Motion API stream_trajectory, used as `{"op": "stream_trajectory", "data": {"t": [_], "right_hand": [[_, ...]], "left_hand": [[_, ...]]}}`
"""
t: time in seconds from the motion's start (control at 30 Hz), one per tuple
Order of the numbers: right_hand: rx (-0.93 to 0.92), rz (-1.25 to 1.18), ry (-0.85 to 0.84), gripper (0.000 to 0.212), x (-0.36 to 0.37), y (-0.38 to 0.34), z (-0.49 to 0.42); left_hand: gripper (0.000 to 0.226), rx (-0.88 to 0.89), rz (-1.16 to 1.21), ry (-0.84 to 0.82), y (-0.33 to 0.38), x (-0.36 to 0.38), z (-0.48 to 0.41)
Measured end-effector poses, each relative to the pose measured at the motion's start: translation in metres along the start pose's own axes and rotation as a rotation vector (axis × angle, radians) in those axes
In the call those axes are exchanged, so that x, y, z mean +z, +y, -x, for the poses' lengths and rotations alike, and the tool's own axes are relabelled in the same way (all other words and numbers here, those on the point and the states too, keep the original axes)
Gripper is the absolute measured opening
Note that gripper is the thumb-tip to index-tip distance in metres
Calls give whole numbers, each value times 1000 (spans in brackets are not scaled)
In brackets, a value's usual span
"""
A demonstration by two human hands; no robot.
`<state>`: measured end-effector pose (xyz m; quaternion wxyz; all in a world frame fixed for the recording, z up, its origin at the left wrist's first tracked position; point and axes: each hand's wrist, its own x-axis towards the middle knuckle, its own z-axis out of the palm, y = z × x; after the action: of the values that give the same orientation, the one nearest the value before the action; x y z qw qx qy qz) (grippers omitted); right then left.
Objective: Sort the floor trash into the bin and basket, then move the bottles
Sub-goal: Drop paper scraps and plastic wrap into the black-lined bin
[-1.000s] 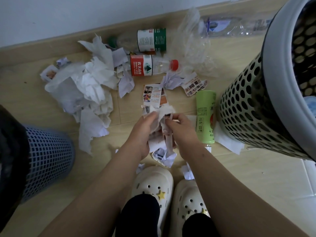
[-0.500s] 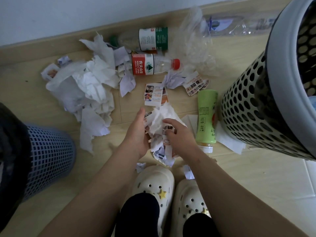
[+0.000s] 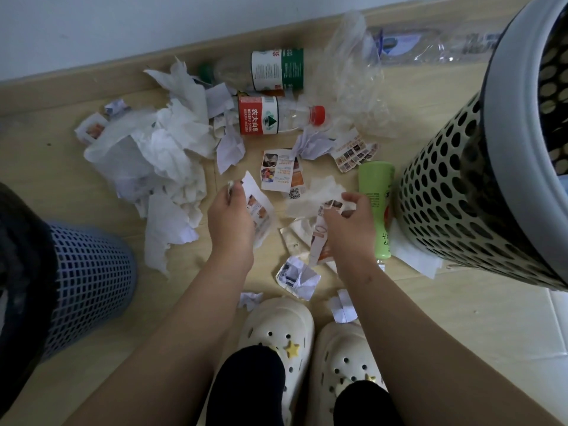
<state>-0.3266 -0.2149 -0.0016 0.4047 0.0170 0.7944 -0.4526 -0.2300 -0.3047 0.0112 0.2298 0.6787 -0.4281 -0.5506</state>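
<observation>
Both forearms reach in from 6 o'clock, palms down, hands slightly apart over the floor. Left hand has fingers curled, pinching a printed paper scrap; right hand has fingers curled, pinching crumpled tissue and a printed strip. Blue bin at 9 o'clock, perforated basket at 3, red-cap bottle and green-label bottle at 12, green bottle lying just beside the right hand, tissue pile at 10.
</observation>
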Motion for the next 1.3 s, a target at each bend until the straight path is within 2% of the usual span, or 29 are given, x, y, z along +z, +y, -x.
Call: {"op": "stream_trajectory", "data": {"t": [0.1, 0.2, 0.3, 0.4, 0.43, 0.53, 0.67, 0.77, 0.87, 1.0, 1.13, 1.27, 1.3], "right_hand": [[68, -228, -41, 31, 2, -8, 0], [79, -270, -140, 38, 3, -11, 2], [79, -269, -213, 40, 7, -8, 2], [63, -221, -210, 37, 12, -4, 0], [61, -220, -211, 36, 12, -3, 0], [110, -339, -231, 36, 12, -1, 0], [169, -338, -266, 33, 10, 4, 0], [210, -238, -234, 34, 10, 9, -2], [162, -46, -115, 30, 8, 14, -8], [-38, 200, 46, 31, 6, 9, -21], [-299, 445, 240, 26, 3, -15, -35], [-524, 695, 269, 25, -4, -34, -50], [-548, 773, 231, 27, -5, -38, -55]], "left_hand": [[23, 79, -41, -12, 6, 3, 2], [22, 114, -106, -106, 11, 7, 9], [20, -27, -127, -301, 8, 14, 16], [11, -211, -101, -476, 4, 17, 22], [18, -229, -112, -500, 2, 17, 22], [38, -226, -93, -518, -6, 16, 20], [38, -218, -127, -471, -11, 13, 16], [33, -176, -165, -398, -17, 11, 11], [31, -149, -148, -327, -22, 9, 3], [22, -198, -40, -251, -15, 15, -13], [19, -157, -60, -254, 1, 30, -34], [12, -48, -139, -139, 11, 40, -60], [20, -29, -168, -125, 9, 41, -67]]}}
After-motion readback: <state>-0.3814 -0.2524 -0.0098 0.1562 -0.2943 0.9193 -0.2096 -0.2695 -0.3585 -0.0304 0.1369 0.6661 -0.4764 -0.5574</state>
